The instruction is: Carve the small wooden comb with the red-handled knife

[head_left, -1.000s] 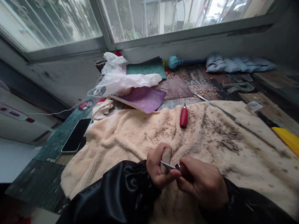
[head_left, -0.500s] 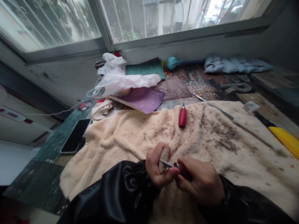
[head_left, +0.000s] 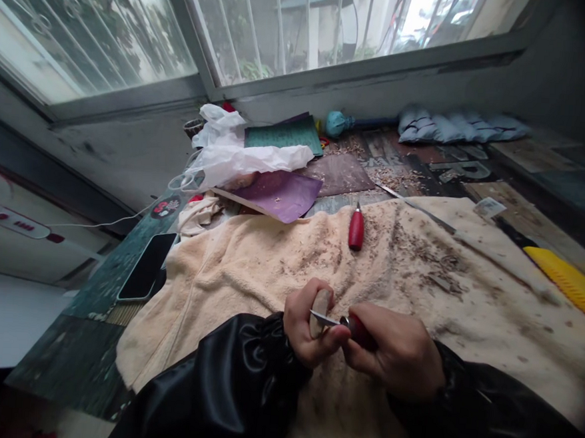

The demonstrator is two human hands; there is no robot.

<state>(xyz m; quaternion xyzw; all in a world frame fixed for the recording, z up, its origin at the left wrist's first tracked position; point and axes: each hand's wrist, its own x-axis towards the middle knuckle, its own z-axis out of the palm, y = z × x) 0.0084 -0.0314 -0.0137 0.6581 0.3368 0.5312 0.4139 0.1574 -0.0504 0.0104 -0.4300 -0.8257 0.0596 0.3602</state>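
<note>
Left fingers (head_left: 311,292) clamp one pale piece (head_left: 321,302), right fingers (head_left: 361,359) one knife (head_left: 351,326), one red-handled tool (head_left: 356,231) beyond.

Lettering (head_left: 476,170) on the tabletop (head_left: 77,357) is too unclear to read.

From close above and behind the left hand (head_left: 309,327) and right hand (head_left: 396,353), the scene is being viewed by one head-worn camera; it is being aimed forward and down, the towel (head_left: 249,259) being shown beneath them, the window (head_left: 258,30) well beyond.
</note>
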